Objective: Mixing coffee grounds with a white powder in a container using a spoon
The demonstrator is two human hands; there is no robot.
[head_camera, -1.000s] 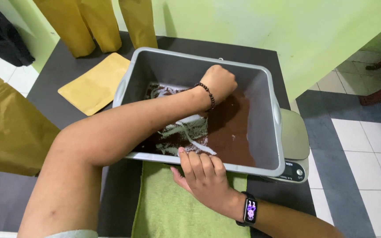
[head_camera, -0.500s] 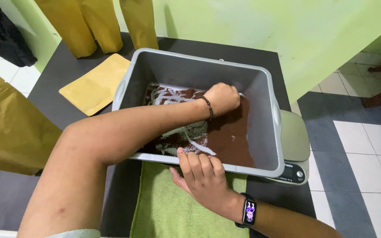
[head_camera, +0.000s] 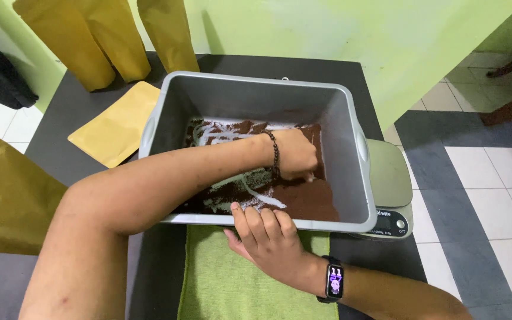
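Left hand [head_camera: 294, 155] curled, dragging through brown powder [head_camera: 303, 198]; right hand [head_camera: 268, 237] grips the grey tub [head_camera: 351, 195] at its six-o'clock rim; tub overhangs bench [head_camera: 78, 106]; hard pushing might tip it.

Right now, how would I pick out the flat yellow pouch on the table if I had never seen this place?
Start at the black table with the big grey tub of brown powder, where the left hand digs. Look just beyond the tub's left wall: the flat yellow pouch lies there. Unlike the taller golden bags standing behind it, it lies flat and looks paler.
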